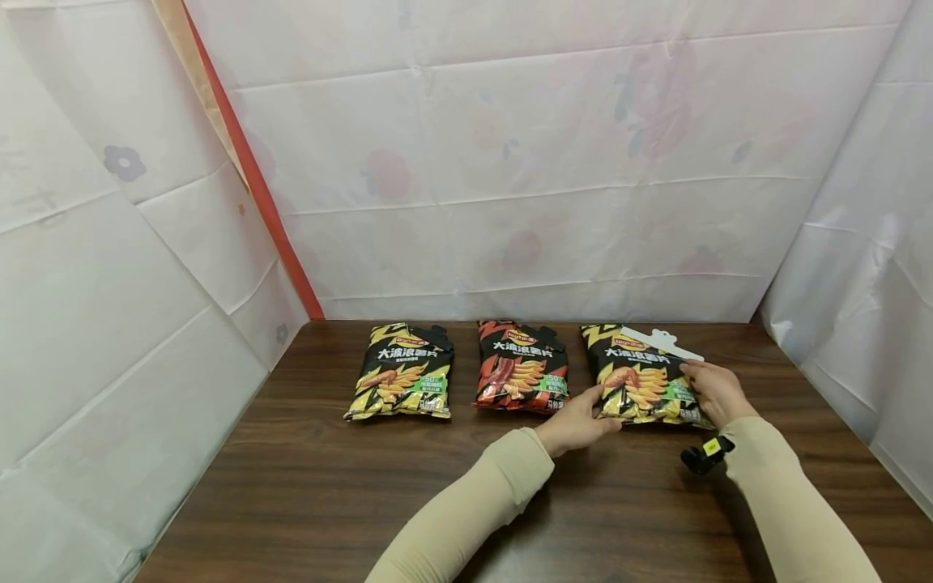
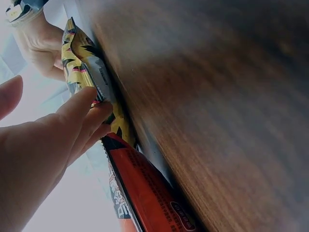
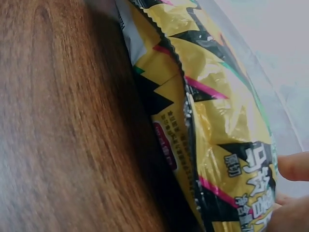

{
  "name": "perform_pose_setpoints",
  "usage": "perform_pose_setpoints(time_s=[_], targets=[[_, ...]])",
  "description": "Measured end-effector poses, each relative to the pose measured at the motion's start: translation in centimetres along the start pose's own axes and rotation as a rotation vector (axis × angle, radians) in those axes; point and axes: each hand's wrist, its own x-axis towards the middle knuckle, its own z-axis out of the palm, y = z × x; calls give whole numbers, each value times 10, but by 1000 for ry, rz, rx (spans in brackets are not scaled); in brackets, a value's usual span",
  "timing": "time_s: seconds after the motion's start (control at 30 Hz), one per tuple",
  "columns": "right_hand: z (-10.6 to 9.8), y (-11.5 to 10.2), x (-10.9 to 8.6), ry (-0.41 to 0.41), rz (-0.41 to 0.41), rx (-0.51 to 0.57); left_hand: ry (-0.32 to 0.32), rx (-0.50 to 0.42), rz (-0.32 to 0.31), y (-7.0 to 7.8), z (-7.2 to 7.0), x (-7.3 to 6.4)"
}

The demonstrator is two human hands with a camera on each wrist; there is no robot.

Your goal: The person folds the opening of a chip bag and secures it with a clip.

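A yellow-and-black bag of potato chips point(image 1: 641, 376) lies at the right of the row, a white clip point(image 1: 663, 343) set slantwise across its top right corner. My left hand point(image 1: 579, 423) is at the bag's lower left corner; in the left wrist view its fingers point(image 2: 79, 113) reach out straight to the bag's edge, the thumb standing apart. On the opposite side, my right hand point(image 1: 717, 393) holds the bag's right edge. Close up, the right wrist view shows the bag's crimped bottom seam point(image 3: 188, 111) with two fingertips beside it. Some right fingers are hidden behind the bag.
A red chip bag point(image 1: 521, 376) with a black clip point(image 1: 543, 336) lies close left of my left hand. Farther left is another yellow-and-black bag point(image 1: 401, 376), also with a black clip point(image 1: 432, 336). All lie on a brown wooden table point(image 1: 328, 494), with white cloth walls point(image 1: 510, 243) around.
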Motion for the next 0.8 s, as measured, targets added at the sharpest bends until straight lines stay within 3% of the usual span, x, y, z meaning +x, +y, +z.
perform_pose_setpoints(time_s=[0.2,0.3,0.53,0.8], targets=[[-8,-3,-4,-127,-28,14,20,45,5,0,0,-2],[-10,-6,-8,-153,-42,-6,13,42,2,2,-2,-5],[-10,-19,-24,-74,-77,-17,0,49,0,7,-15,-18],[1,-36,-43,-42,-294,-123,53,134,117,11,-49,-38]])
